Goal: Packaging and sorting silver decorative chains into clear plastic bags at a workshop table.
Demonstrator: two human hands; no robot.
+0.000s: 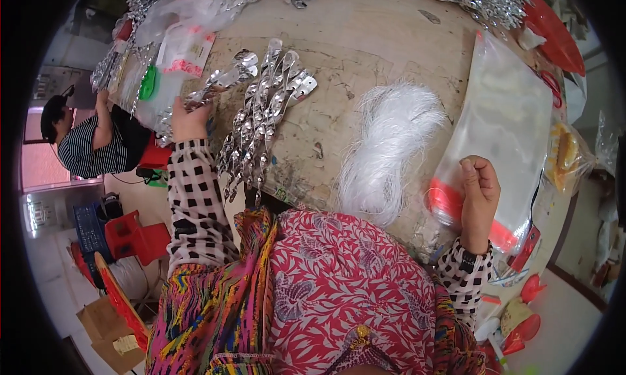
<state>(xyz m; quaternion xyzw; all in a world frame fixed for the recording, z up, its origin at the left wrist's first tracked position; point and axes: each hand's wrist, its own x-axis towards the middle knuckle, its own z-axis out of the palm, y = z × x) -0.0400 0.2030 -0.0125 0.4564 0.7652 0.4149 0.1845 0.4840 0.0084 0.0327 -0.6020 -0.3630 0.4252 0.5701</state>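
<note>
Two hands busy with shiny strips and clear bags on the bench

The left hand (189, 120) grips one silver strip (225, 80); it points up and right, away from the person. The strip pile (261, 114) lies just right of it, lengthways the same. The right hand (479, 192) pinches a clear bag (502, 127), beside white threads (388, 147).

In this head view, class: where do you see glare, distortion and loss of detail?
Head view: glare on the silver foil pieces and clear plastic bags; fisheye bends the table edges, with a black rim all round; the white threads blow out, losing detail.
</note>
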